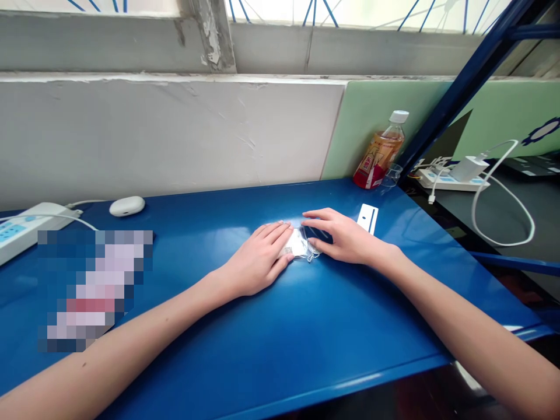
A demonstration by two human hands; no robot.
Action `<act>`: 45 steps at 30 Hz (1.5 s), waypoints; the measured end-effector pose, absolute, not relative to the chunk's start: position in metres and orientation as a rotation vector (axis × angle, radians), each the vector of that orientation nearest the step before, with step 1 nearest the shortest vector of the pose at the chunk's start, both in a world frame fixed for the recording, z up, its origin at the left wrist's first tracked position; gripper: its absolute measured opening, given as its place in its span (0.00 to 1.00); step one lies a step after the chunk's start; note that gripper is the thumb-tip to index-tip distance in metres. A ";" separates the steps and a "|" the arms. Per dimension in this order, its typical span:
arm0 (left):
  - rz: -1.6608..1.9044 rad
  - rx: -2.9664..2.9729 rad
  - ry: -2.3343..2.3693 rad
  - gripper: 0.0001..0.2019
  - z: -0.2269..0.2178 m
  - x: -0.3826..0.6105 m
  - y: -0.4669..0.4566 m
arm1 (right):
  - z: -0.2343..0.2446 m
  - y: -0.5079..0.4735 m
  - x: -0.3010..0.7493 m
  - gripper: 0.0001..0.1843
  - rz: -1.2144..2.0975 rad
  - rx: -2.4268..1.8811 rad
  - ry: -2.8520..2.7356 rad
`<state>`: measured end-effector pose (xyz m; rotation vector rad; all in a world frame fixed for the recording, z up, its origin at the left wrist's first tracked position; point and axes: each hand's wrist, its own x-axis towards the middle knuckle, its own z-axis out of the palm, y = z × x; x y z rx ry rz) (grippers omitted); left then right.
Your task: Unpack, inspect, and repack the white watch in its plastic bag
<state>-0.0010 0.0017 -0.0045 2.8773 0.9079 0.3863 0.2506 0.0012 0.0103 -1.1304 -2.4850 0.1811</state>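
A small clear plastic packet with a white label (pixel 297 244) lies on the blue tabletop (pixel 245 361). My left hand (pixel 259 261) rests flat over its left part, fingers stretched out and thumb apart, hiding that side. At the packet's right edge is my right hand (pixel 345 233), palm down, with its fingers curved and a gap between thumb and forefinger. Its thumb is close to the packet's crinkled edge; whether they touch I cannot tell. Just behind my right hand lies a white card (pixel 368 217) with a dark stripe, partly covered by the hand.
A drink bottle (pixel 380 153) leans near the wall at the back right, beside a blue metal post (pixel 455 76). A white earbud case (pixel 126 206) and a power strip (pixel 39 224) are at the left. Another power strip (pixel 455 182) with a cable sits beyond the post.
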 end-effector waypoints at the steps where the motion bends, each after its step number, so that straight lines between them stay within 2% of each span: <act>1: 0.391 2.879 0.913 0.28 -0.005 -0.001 0.002 | 0.010 0.002 0.250 0.21 0.191 -1.119 -2.491; 20: 0.473 2.823 0.874 0.26 -0.004 0.000 0.001 | -0.005 0.008 0.252 0.21 0.233 -1.053 -2.424; 28: 0.440 2.771 0.872 0.32 -0.005 -0.002 0.001 | -0.007 0.011 0.252 0.20 0.182 -1.009 -2.430; 33: 0.443 2.756 0.864 0.32 -0.003 -0.004 0.001 | -0.007 0.011 0.249 0.19 0.175 -0.969 -2.402; 39: 0.499 2.765 1.058 0.38 -0.006 -0.004 0.001 | -0.001 0.010 0.250 0.16 0.193 -0.957 -2.416; 45: 0.360 2.668 1.124 0.40 -0.006 -0.005 0.004 | 0.004 0.005 0.249 0.26 0.301 -0.917 -2.494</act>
